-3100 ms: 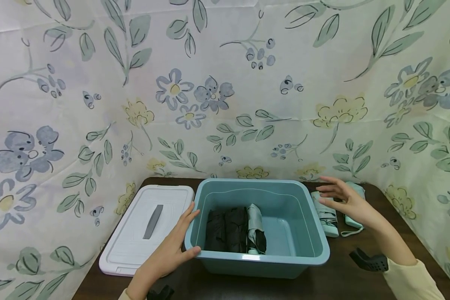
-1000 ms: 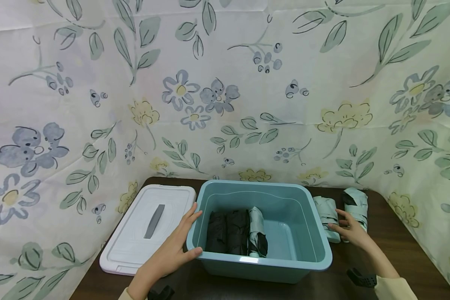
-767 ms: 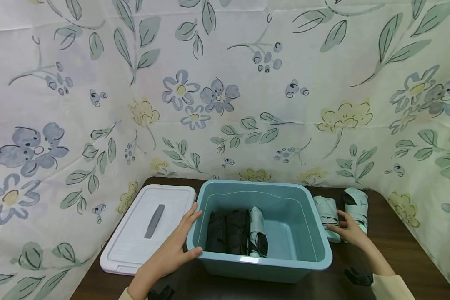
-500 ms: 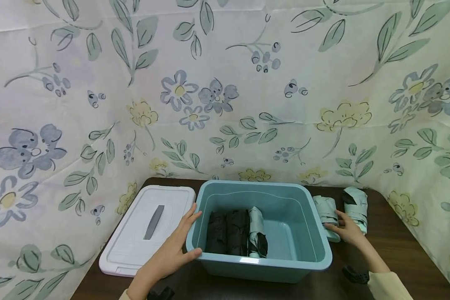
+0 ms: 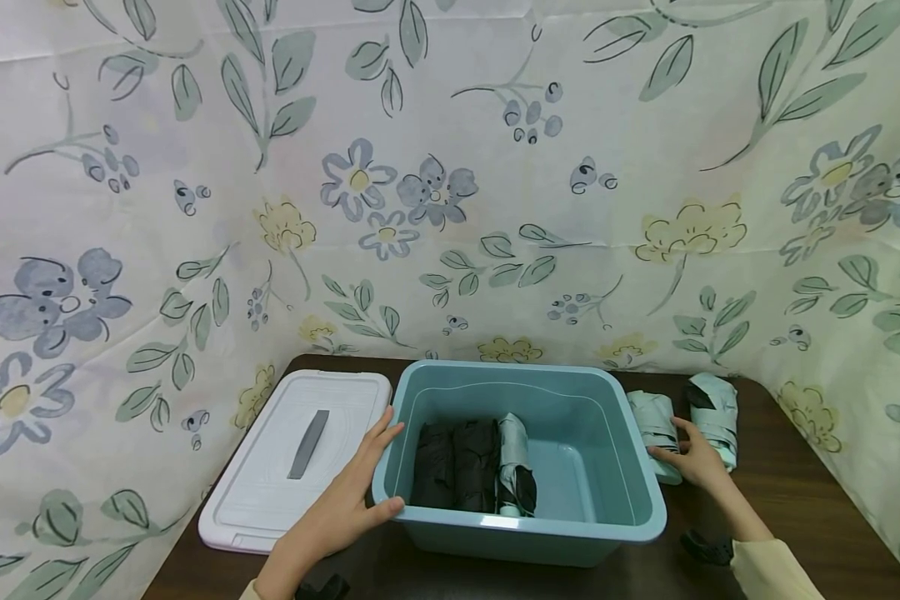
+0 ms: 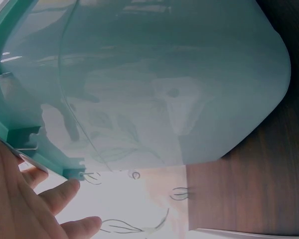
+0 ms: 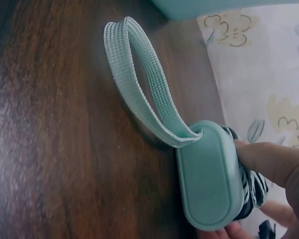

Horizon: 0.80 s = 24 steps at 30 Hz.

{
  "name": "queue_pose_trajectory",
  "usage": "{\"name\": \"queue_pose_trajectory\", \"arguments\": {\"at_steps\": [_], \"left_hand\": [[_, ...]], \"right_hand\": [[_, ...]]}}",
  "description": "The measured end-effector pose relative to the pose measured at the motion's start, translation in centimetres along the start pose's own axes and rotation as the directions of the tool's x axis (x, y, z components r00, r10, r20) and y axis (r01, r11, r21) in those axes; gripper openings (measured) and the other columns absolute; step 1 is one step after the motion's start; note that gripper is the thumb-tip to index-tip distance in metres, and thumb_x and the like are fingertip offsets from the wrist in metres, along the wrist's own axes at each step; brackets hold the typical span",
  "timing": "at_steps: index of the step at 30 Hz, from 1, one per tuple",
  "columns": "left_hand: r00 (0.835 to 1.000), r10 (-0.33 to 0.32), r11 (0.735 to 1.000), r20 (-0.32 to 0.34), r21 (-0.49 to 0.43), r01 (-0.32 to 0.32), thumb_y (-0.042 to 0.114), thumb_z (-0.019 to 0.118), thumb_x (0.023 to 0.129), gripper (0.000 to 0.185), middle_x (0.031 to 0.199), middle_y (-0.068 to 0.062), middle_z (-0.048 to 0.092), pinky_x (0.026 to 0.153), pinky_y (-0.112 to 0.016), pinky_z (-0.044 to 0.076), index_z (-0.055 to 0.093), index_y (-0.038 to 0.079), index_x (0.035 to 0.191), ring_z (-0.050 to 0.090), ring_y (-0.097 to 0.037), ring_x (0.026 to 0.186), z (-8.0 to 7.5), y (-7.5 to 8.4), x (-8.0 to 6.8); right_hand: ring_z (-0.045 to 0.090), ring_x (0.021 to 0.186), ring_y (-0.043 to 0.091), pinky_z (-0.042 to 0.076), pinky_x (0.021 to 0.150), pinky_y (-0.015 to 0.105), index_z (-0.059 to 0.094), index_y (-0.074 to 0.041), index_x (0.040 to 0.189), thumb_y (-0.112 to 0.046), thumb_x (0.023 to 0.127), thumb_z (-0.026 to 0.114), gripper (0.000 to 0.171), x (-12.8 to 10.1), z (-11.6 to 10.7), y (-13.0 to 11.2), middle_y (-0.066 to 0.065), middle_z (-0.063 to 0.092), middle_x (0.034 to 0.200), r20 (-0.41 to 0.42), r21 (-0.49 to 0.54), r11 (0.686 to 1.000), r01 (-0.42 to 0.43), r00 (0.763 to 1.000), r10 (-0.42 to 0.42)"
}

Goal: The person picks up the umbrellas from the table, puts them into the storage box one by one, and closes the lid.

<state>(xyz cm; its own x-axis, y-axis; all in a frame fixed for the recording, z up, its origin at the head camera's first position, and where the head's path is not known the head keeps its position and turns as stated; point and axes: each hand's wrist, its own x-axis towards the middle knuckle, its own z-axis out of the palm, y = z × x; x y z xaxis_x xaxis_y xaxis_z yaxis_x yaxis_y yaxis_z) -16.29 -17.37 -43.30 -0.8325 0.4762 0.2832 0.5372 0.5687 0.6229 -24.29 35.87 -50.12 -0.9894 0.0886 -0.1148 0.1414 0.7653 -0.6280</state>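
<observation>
My right hand (image 5: 699, 460) grips the near end of a mint folding umbrella (image 5: 652, 421) lying on the table just right of the blue bin (image 5: 525, 525). In the right wrist view, thumb and fingers close around the umbrella behind its oval handle end (image 7: 209, 179), from which a woven wrist strap (image 7: 144, 84) loops out. A second mint umbrella (image 5: 716, 425) lies to its right. My left hand (image 5: 345, 492) rests on the bin's left rim with straight fingers. Inside the bin, two black folded umbrellas (image 5: 453, 467) and a mint one (image 5: 515, 462) lie side by side at the left.
A white lid (image 5: 270, 492) with a grey handle (image 5: 309, 444) lies on the dark wooden table (image 5: 772, 483) left of the bin. A floral cloth (image 5: 450, 167) hangs behind and along both sides. The right part of the bin's floor shows bare.
My right hand has come down from above the umbrellas onto the one beside the bin. The right-hand umbrella now lies with a black patch showing at its far end. The left hand has stayed.
</observation>
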Motion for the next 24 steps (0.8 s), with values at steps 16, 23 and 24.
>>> {"name": "queue_pose_trajectory", "arguments": {"at_steps": [16,23,24], "left_hand": [[1.000,0.009,1.000,-0.004,0.001,-0.009,0.042,0.061,0.085,0.082,0.157,-0.001,0.001,0.093,-0.064,0.035,0.014,0.022,0.150,0.016,-0.030,0.141,0.07,-0.14,0.01],[1.000,0.011,1.000,-0.007,-0.003,-0.011,0.042,0.061,0.085,0.082,0.157,-0.001,0.001,0.093,-0.064,0.035,0.013,0.025,0.149,0.017,-0.031,0.141,-0.04,0.00,0.01],[1.000,0.011,1.000,-0.008,-0.004,-0.011,0.042,0.061,0.085,0.082,0.157,0.000,0.001,0.093,-0.064,0.035,0.013,0.026,0.149,0.017,-0.031,0.141,-0.06,0.02,0.00]], "right_hand": [[0.051,0.098,0.049,0.048,0.072,0.047,0.021,0.013,0.137,-0.033,0.083,0.066,0.084,0.24,0.41,-0.77,0.043,0.045,0.114,-0.067,0.062,0.997,-0.047,0.996,0.051],[0.046,0.109,0.052,0.050,0.076,0.043,0.014,0.016,0.139,-0.035,0.086,0.062,0.088,0.33,0.42,-0.50,0.047,0.034,0.125,0.011,0.169,0.982,-0.084,0.996,0.084],[0.047,0.108,0.051,0.051,0.074,0.041,0.014,0.015,0.140,-0.036,0.086,0.062,0.089,0.38,0.40,-0.51,0.047,0.034,0.126,0.018,0.179,0.980,-0.091,0.996,0.089]]}}
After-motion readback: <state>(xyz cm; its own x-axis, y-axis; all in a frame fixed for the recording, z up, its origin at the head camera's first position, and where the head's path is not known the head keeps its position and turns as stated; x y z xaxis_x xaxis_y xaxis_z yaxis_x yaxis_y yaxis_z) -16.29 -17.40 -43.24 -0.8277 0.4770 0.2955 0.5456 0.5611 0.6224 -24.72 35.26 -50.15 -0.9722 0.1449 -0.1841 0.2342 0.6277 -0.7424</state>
